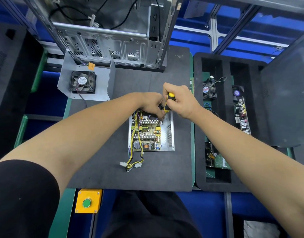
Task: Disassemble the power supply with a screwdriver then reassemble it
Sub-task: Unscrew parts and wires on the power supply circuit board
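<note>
Open power supply (152, 133), cover off, at the centre of the dark foam mat (165, 169), with bare mat on every side. The right hand (180, 102) grips the yellow-and-black screwdriver (168, 104), tip down at the far right corner of the board. The left hand (152, 104) rests curled on the far edge; what it holds cannot be told. Removed cover with fan (83, 82) lies far left.

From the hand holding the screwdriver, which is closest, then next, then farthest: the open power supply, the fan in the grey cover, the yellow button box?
1. Open metal power supply, just below the right hand.
2. Black fan in grey metal cover, far left.
3. Yellow box with green button, near table edge.
</note>
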`<act>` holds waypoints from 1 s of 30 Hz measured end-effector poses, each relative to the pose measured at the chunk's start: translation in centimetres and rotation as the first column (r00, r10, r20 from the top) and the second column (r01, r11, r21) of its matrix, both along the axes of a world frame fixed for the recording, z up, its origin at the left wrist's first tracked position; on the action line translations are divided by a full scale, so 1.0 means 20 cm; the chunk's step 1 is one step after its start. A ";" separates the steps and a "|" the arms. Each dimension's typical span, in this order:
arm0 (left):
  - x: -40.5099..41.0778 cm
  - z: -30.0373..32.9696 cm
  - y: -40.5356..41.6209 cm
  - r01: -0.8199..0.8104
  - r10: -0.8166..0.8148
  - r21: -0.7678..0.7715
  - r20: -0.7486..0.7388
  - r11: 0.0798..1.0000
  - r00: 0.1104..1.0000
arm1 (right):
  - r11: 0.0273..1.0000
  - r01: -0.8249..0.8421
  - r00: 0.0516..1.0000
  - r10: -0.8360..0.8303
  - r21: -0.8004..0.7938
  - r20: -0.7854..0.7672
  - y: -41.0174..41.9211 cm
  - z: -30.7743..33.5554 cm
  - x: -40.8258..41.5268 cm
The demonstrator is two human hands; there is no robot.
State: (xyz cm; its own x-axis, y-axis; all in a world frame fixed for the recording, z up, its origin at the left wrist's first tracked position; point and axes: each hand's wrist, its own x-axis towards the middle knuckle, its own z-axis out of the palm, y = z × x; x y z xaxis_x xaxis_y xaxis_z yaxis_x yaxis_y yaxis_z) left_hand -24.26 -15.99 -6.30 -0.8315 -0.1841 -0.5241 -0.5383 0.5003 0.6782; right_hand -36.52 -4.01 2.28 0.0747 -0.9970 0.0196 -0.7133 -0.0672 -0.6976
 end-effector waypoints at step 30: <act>0.01 0.20 0.07 0.134 -0.131 -0.119 0.030 0.984 0.991 | 0.882 -0.465 0.844 0.415 -0.077 -0.339 0.03 0.09 0.04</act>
